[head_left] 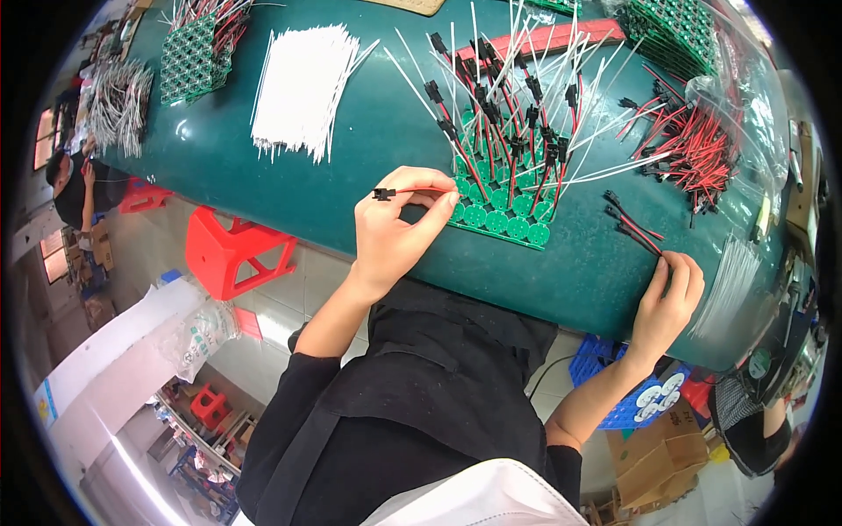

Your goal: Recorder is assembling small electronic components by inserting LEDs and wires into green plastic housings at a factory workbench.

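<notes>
Clamped in left fingers [444, 209]: red-and-black connector lead [417, 189], axis left-right, green circuit-board panel [496, 219] just right; right fingers [681, 268] at loose leads [640, 227], grip unclear.

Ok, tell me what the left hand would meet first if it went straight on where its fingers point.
Most likely the green board: the left hand points right, toward the board's left edge. Depth is unclear from this one view, so the fingertips could pass just above it.
</notes>
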Demonstrator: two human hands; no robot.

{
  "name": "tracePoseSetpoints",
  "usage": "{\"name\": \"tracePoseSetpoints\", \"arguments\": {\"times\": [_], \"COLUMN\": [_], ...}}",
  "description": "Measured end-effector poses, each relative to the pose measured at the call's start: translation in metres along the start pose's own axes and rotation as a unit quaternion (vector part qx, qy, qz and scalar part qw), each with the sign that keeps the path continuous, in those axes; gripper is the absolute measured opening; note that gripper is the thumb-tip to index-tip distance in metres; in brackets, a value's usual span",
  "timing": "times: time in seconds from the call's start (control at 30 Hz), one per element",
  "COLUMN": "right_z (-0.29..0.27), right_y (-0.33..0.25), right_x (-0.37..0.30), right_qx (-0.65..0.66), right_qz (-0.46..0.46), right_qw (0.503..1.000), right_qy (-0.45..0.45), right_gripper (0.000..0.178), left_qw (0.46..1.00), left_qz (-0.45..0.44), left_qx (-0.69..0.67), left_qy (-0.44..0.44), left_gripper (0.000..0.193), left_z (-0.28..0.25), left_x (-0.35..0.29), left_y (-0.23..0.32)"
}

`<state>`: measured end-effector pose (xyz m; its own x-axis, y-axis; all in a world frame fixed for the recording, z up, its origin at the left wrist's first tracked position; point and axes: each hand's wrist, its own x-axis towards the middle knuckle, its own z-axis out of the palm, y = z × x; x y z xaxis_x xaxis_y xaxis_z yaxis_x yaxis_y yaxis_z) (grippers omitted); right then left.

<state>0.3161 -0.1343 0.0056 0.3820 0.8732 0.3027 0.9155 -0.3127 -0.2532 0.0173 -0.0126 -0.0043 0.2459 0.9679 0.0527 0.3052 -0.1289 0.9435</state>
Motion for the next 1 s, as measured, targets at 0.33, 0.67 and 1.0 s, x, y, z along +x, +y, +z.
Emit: {"name": "tracePoseSetpoints", "arguments": {"times": [0.33,0.67,1.0], "right_z": [0.006,0.011,-0.059], "right_y": [-0.005,-0.004,0.135], "right_x": [0.0,0.012,-0.019], "right_qx": [0.002,0.015,-0.229], "right_qz": [0.006,0.012,0.151], "right_qw": [1.0,0.999,0.962], "right_qy": [0.021,0.033,0.014], "right_gripper": [0.009,0.01,0.023], "left_qw": [0.996,0.99,0.997], "left_qz": [0.077,0.112,0.051], "left_qx": [0.04,0.086,0.063], "left_qy": [0.016,0.008,-0.01], "left_gripper": [0.014,0.018,0.027], "left_z": [0.002,0.007,0.004], "left_x": [0.005,0.005,0.013], "left_y": [0.001,0.001,-0.001]}}
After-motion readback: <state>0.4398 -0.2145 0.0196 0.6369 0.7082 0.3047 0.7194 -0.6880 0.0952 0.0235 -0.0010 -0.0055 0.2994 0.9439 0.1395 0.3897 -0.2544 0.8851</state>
